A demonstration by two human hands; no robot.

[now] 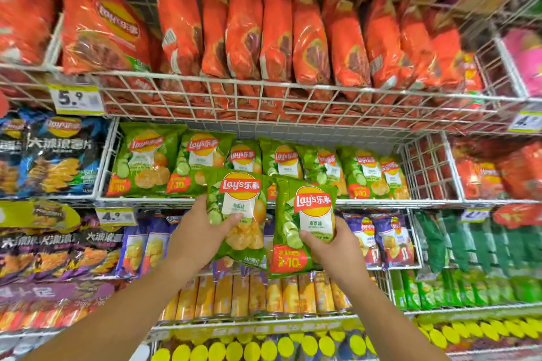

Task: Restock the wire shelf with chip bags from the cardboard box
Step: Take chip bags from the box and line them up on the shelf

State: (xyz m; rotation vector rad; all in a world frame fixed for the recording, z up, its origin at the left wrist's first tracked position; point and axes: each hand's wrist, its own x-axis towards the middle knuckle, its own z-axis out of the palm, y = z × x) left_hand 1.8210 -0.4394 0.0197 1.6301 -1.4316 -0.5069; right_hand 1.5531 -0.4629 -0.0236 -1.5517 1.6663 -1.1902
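My left hand (199, 231) grips a green Lay's chip bag (239, 193) upright, thumb across its front. Beside it, my right hand (334, 246) grips a second green Lay's bag (305, 214) from below, thumb on its front. Both bags are raised in front of the white wire shelf basket (431, 167), just below its front rim. A row of matching green bags (281, 157) stands in that basket, filling its left and middle. The basket's right end shows bare wire. No cardboard box is in view.
Orange-red chip bags (275, 32) fill the wire basket above. Dark blue bags (52, 152) sit in the basket to the left and red bags (498, 173) to the right. Purple bags (378, 237), yellow canisters (258, 293) and price tags (76, 98) line the lower shelves.
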